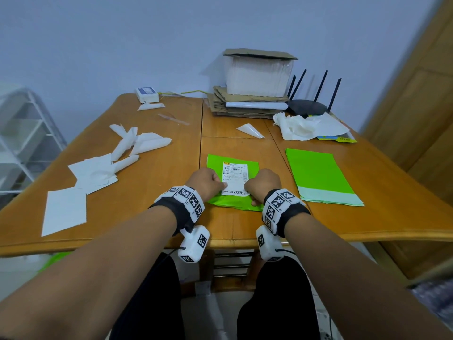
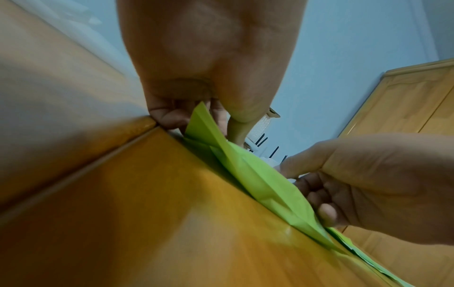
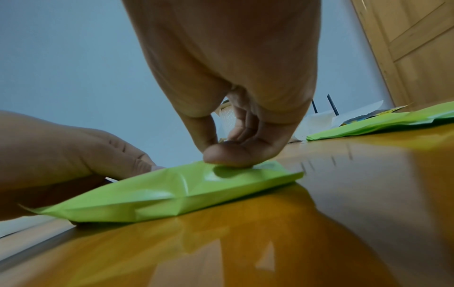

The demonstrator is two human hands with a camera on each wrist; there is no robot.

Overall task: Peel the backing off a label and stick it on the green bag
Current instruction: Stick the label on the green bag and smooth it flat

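A green bag [image 1: 232,159] lies flat on the wooden table [image 1: 159,192] right in front of me, with a white printed label [image 1: 235,177] on its top. My left hand [image 1: 206,181] sits at the label's left edge with curled fingers, one fingertip down on the label. My right hand [image 1: 263,184] is curled at the label's right edge. In the right wrist view its thumb [image 3: 228,157] presses into the bag [image 3: 172,186]. In the left wrist view the bag's near edge [image 2: 245,169] rises a little between both hands. Neither hand pinches anything that I can see.
A pile of green bags [image 1: 321,175] lies to the right. Peeled white backing sheets [image 1: 98,170] litter the left half. At the back stand flattened cardboard under a white box [image 1: 255,77], a black router [image 1: 308,106] and crumpled white paper [image 1: 306,126].
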